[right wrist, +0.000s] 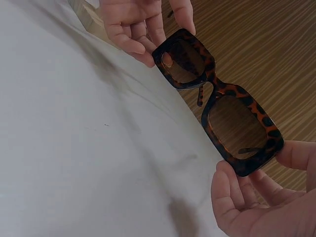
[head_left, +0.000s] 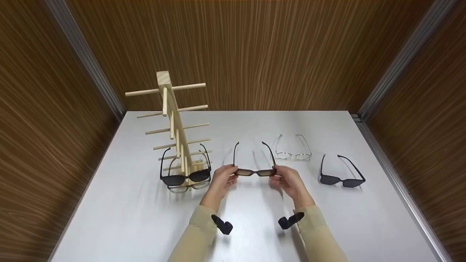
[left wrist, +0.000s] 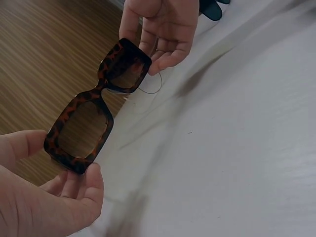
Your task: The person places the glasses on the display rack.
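My left hand (head_left: 221, 181) and right hand (head_left: 290, 182) pinch opposite ends of the brown sunglasses (head_left: 256, 172), raised over the table's (head_left: 120, 218) middle, well in from both side edges. Fingertip-only hold: I'd expect one slip to twist or drop them.

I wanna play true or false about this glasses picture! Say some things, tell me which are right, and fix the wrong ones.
1. The left hand and right hand both hold the spotted sunglasses. True.
2. The table is black. False: the table is white.
3. On the wooden rack, dark sunglasses sit above clear-lensed glasses. True.
4. The wooden rack stands to the right of the hands. False: it stands to their left.
5. The thin-framed glasses lie folded. False: their arms are open.
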The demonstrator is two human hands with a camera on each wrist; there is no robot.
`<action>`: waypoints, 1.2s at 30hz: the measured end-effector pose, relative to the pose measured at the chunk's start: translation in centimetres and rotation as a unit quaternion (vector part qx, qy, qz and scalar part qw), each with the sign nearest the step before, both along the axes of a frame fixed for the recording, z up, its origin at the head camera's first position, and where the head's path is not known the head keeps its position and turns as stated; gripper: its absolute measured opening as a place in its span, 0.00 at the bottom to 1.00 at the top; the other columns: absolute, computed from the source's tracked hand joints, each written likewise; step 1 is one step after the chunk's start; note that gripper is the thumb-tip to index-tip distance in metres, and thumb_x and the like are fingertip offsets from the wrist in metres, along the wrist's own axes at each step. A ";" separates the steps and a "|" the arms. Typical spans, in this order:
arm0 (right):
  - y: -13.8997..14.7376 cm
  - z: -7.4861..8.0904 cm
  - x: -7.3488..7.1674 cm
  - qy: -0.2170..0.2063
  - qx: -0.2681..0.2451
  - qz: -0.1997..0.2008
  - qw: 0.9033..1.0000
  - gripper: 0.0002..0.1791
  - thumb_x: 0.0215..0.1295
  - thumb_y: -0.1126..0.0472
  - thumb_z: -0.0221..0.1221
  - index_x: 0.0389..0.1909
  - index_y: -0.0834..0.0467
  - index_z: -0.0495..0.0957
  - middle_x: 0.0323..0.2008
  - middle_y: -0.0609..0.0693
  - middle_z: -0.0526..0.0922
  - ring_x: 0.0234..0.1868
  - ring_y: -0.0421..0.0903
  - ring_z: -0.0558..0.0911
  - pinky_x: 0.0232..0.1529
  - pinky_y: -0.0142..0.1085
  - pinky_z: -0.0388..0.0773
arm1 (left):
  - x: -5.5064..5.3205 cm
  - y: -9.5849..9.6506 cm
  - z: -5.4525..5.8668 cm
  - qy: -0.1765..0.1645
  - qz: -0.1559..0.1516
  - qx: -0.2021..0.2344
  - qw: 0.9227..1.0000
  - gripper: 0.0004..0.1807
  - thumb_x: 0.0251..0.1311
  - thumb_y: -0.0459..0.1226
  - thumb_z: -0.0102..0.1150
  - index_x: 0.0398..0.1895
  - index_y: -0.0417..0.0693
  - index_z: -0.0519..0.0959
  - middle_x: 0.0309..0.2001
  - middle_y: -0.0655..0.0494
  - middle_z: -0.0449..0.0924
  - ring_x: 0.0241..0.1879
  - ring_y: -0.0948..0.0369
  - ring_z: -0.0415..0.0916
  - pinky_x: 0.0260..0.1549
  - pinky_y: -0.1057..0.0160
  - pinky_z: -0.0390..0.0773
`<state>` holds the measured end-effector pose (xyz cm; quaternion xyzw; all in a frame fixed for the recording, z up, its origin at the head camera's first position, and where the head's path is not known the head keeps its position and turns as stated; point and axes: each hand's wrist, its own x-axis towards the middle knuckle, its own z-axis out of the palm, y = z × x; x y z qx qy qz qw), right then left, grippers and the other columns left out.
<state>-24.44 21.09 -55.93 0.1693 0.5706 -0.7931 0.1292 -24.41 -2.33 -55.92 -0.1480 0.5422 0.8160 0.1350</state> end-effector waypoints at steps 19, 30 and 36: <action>-0.1 2.2 2.8 0.052 0.016 0.006 0.998 0.25 0.65 0.60 0.57 0.55 0.72 0.65 0.37 0.57 0.76 0.30 0.47 0.81 0.36 0.35 0.80 | 2.7 -0.1 2.0 0.039 0.004 -0.040 0.998 0.21 0.58 0.35 0.60 0.52 0.33 0.72 0.31 0.51 0.78 0.32 0.58 0.75 0.37 0.61 0.76; 0.1 2.9 4.2 0.082 0.017 -0.001 0.997 0.24 0.65 0.60 0.57 0.55 0.71 0.66 0.39 0.58 0.77 0.34 0.47 0.81 0.40 0.36 0.79 | 4.3 -0.3 3.9 0.072 -0.008 -0.061 0.996 0.24 0.58 0.35 0.60 0.56 0.33 0.69 0.35 0.51 0.78 0.36 0.56 0.77 0.43 0.56 0.76; 0.1 3.7 5.2 0.098 0.017 -0.006 0.995 0.21 0.64 0.61 0.58 0.53 0.69 0.68 0.42 0.60 0.76 0.37 0.49 0.80 0.43 0.39 0.78 | 4.7 -0.3 4.2 0.101 -0.009 -0.059 0.993 0.24 0.58 0.35 0.61 0.55 0.33 0.69 0.35 0.52 0.78 0.35 0.58 0.76 0.43 0.54 0.75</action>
